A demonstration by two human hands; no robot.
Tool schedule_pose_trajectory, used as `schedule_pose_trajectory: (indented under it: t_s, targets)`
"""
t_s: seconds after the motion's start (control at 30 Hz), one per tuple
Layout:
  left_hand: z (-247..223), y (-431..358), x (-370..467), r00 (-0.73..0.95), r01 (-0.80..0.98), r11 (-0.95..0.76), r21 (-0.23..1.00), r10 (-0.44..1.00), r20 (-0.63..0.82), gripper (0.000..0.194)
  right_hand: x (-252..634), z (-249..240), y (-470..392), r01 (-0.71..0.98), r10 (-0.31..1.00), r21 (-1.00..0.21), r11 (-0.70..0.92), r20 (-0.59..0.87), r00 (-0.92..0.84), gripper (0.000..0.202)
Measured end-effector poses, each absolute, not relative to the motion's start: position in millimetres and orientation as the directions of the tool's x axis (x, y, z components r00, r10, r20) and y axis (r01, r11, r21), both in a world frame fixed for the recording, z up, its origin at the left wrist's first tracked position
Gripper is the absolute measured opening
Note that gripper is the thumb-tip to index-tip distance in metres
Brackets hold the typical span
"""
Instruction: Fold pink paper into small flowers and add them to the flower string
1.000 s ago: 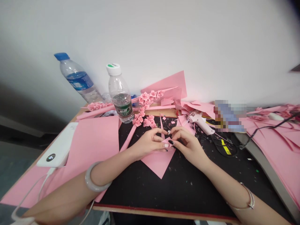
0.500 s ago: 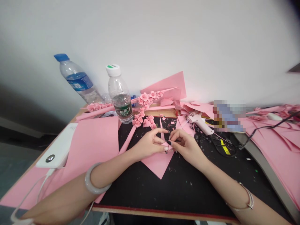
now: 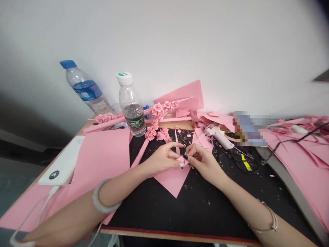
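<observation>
Between my two hands is a small folded piece of pink paper (image 3: 182,159). My left hand (image 3: 164,156) pinches its left side between thumb and fingers, with the index finger stretched out above. From the right, my right hand (image 3: 202,160) pinches the same piece with thumb and index finger. Beneath the hands a larger pink paper sheet (image 3: 172,183) lies on the black mat, one corner toward me. Just beyond my left hand are folded pink paper flowers (image 3: 162,134) and a rolled paper stem (image 3: 140,154).
A white glue gun (image 3: 219,135) lies right of the hands among cables and paper scraps. A water bottle (image 3: 133,118) stands at the back left, and a blue-capped bottle (image 3: 87,89) leans behind it. A white power bank (image 3: 61,161) sits at left; stacked pink paper (image 3: 295,164) at right.
The folded piece has turned slightly between my fingers, and more of its pink face shows. Both hands stay in nearly the same place.
</observation>
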State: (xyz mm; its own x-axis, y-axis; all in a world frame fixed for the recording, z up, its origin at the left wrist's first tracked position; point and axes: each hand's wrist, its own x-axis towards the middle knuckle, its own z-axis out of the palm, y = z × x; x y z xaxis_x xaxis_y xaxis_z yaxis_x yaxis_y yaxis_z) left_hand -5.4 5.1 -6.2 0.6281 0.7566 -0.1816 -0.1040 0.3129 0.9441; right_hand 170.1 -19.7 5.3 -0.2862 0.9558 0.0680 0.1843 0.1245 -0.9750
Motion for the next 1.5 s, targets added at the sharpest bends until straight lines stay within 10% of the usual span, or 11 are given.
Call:
schedule_pose_trajectory:
  t_s: [0.6,0.93,1.5]
  targets:
    - [-7.6,5.0,-4.8,0.601,-0.06,0.3,0.952,0.773,-0.206,0.058,174.5,2.5,-17.2,0.177,0.972,-0.982,0.06,0.017,-0.235,0.011]
    - [0.2,9.3,-6.8,0.531,-0.278,0.497,0.822,0.793,-0.299,0.056,181.2,17.5,-17.9,0.171,0.884,-0.946,0.276,0.18,-0.432,0.014]
    - [-7.1,2.7,-3.4,0.623,-0.057,0.273,0.96,0.761,-0.179,0.057,172.4,1.4,-17.6,0.282,0.958,-0.939,0.195,0.12,-0.262,0.017]
